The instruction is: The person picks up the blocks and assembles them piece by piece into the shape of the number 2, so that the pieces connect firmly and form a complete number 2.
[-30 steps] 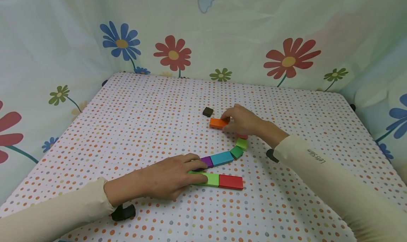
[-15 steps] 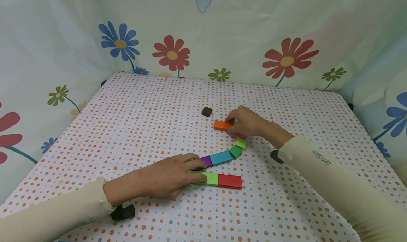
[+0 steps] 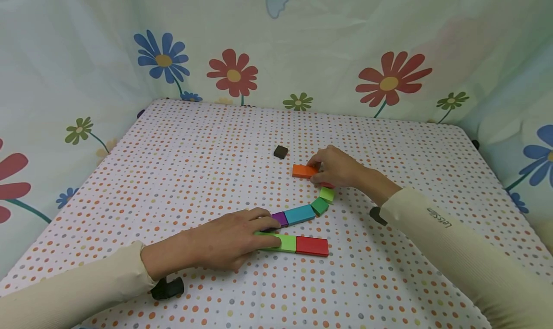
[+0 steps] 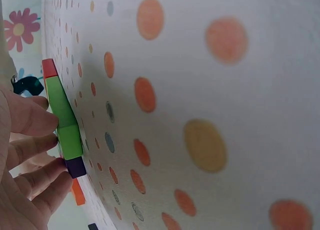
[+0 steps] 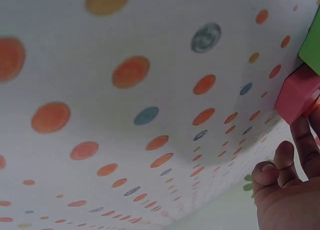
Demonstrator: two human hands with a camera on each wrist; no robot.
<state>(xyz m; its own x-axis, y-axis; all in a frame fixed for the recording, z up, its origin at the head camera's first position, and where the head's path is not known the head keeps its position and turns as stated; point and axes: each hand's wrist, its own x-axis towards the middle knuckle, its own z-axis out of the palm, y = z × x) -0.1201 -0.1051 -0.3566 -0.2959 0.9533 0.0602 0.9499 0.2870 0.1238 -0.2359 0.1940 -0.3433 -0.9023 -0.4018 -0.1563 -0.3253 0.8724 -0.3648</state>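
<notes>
In the head view my right hand [image 3: 338,168] pinches an orange block [image 3: 301,171] between thumb and fingers. A pink block [image 3: 328,185], partly under that hand, touches its fingers in the right wrist view. From there a row curves toward me: a light green block [image 3: 327,194], a darker green block [image 3: 320,206], a blue block [image 3: 300,215] and a purple block [image 3: 281,218]. My left hand [image 3: 224,240] rests with its fingers on the purple block and on a longer light green block [image 3: 287,243]. A red block [image 3: 312,246] adjoins that light green one.
Beyond the orange block lies a small dark block [image 3: 281,152]. A dotted cloth [image 3: 207,170] covers the table, with flowered curtains [image 3: 319,36] behind and at the sides. Each wrist wears a black strap piece [image 3: 167,288].
My right hand has shifted right and slightly toward me, drawing the orange block away from the dark block and closer to the pink one. My left hand stays in place.
</notes>
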